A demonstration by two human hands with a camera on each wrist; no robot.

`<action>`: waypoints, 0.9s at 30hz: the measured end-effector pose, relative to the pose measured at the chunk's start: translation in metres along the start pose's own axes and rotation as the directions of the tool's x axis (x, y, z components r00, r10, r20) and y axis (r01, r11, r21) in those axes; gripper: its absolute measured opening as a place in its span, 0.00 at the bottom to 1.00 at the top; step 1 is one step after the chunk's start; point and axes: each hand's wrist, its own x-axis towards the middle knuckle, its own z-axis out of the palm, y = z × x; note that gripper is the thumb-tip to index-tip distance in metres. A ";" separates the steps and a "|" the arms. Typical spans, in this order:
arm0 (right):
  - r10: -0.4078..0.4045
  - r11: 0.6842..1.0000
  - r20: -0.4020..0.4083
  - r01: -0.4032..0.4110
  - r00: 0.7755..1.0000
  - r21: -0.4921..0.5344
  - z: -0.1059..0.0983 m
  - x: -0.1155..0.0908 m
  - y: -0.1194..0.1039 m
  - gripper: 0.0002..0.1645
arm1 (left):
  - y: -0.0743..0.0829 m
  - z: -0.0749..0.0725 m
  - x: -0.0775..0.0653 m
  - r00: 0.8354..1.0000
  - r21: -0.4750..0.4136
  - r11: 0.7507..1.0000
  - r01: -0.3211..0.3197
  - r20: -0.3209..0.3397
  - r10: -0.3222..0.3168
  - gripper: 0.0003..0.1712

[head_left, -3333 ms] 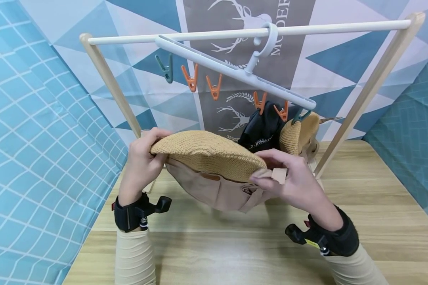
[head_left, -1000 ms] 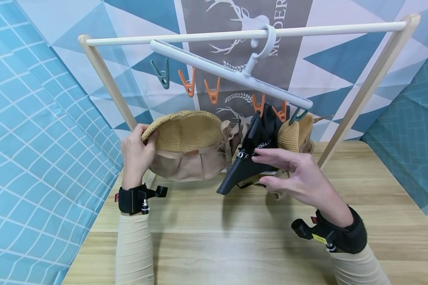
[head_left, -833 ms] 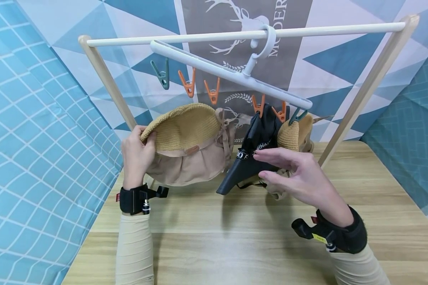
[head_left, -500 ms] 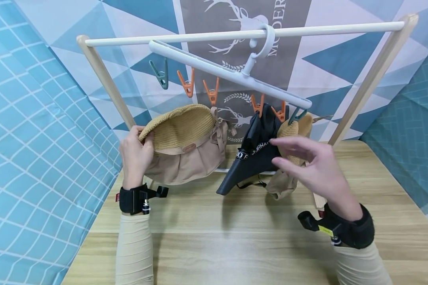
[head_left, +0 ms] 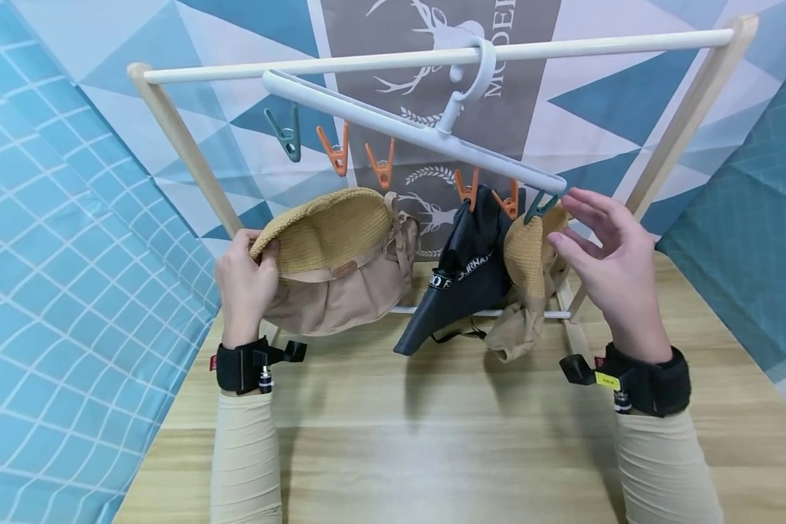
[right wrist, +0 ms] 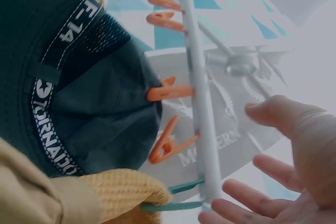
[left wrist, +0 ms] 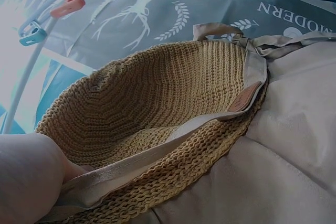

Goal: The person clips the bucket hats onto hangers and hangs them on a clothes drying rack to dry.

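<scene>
My left hand (head_left: 244, 285) grips the edge of a sun hat (head_left: 340, 298) with a tan knitted crown and a beige cloth brim. Its inside faces up, and in the left wrist view the knitted crown (left wrist: 152, 93) shows a brown label. My right hand (head_left: 609, 262) is raised by the right end of a white hanger (head_left: 409, 127), fingers spread and holding nothing. Near it, a green clip (head_left: 541, 207) carries a second knitted hat (head_left: 524, 255). A black cap (head_left: 465, 284) hangs from two orange clips (head_left: 467, 191) beside that hat.
The hanger slants from a white rod (head_left: 583, 49) on a wooden stand (head_left: 688, 116). Left of the cap, a green clip (head_left: 286, 135) and two orange clips (head_left: 335, 151) hold nothing. A wood-grain table (head_left: 393, 451) lies below; a patterned backdrop (head_left: 602, 109) stands behind.
My right hand let go of the sun hat and moved up and right to the hanger's end. My left hand shifted slightly left with the hat, which now shows its inside more.
</scene>
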 end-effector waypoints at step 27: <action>0.157 0.886 0.085 -0.178 0.984 0.428 -0.006 0.061 0.042 0.19 | 0.004 0.006 -0.003 0.996 -0.012 0.998 -0.057 0.065 0.058 0.12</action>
